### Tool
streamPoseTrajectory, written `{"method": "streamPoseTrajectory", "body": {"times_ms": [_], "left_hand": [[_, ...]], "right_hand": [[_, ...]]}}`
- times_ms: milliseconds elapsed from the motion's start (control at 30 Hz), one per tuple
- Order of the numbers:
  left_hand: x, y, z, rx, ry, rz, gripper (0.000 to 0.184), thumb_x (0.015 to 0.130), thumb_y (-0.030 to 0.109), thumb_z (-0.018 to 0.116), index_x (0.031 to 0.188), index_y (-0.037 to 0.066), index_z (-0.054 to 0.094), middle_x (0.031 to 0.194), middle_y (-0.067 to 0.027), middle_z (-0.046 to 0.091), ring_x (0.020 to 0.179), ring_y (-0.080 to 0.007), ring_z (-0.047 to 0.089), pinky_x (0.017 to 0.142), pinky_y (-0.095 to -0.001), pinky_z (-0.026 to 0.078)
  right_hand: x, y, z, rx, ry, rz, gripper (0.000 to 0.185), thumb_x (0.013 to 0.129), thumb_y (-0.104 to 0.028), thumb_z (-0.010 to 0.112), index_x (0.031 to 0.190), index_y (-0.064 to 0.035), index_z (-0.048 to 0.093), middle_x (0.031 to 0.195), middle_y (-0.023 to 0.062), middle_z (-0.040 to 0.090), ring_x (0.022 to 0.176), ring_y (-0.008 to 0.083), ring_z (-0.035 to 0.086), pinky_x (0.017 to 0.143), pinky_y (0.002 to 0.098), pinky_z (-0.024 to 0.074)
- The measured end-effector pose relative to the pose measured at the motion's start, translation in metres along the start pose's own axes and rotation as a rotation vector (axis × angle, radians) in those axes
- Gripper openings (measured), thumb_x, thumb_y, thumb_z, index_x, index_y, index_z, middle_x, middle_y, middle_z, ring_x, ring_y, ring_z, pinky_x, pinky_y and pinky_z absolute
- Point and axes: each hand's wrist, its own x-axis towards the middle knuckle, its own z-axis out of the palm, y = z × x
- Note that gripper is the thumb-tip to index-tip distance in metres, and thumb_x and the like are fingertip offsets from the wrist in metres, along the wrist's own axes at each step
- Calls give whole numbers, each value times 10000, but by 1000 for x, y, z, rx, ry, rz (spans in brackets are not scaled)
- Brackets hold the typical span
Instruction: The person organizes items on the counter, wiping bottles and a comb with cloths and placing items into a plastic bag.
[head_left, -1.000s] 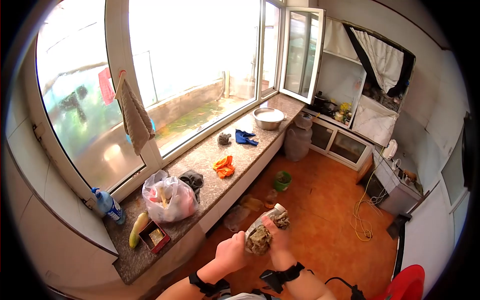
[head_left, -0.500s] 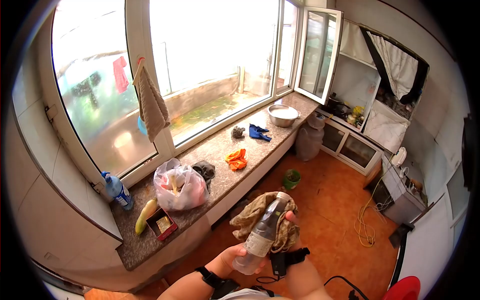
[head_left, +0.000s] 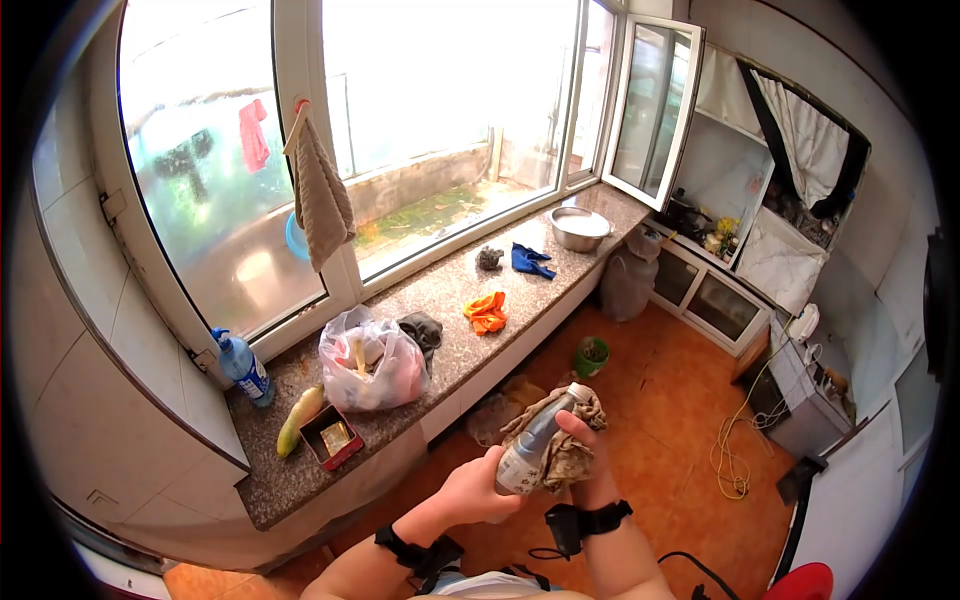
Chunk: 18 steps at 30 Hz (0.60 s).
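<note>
A clear bottle with a pale label is held tilted in front of my body, its capped end pointing up and away. My left hand is closed round the bottle's lower end. On the right, my right hand holds a brown patterned cloth against the bottle's side, with the thumb near the neck. The cloth wraps behind and beside the bottle. Both wrists wear black straps.
On the granite counter are a plastic bag, a blue bottle, a yellow-green vegetable, a red box, orange cloth, blue cloth and metal basin. A green bin stands on the floor.
The bottle turned more upright with the cloth spread wide half a second ago; now it is tilted again and the cloth is bunched closer. The room has shifted right in view.
</note>
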Motion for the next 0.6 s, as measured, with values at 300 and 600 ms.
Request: {"method": "streamPoseTrajectory", "body": {"times_ms": [300, 600], "left_hand": [[11, -24, 18, 800, 512, 132, 541, 733, 253, 738, 1126, -7, 473, 910, -157, 591, 778, -345, 648, 640, -418, 528], [-1, -30, 5, 462, 283, -15, 535, 771, 316, 761, 1121, 24, 480, 931, -159, 634, 851, -326, 675, 681, -441, 535]], "right_hand": [[-1, 56, 8, -133, 290, -147, 301, 839, -151, 786, 1062, -41, 616, 978, 43, 652, 850, 151, 629, 753, 303, 535], [-3, 49, 16, -160, 243, -5, 333, 804, -117, 838, 1050, -64, 620, 924, 24, 650, 789, 151, 626, 713, 316, 535]]}}
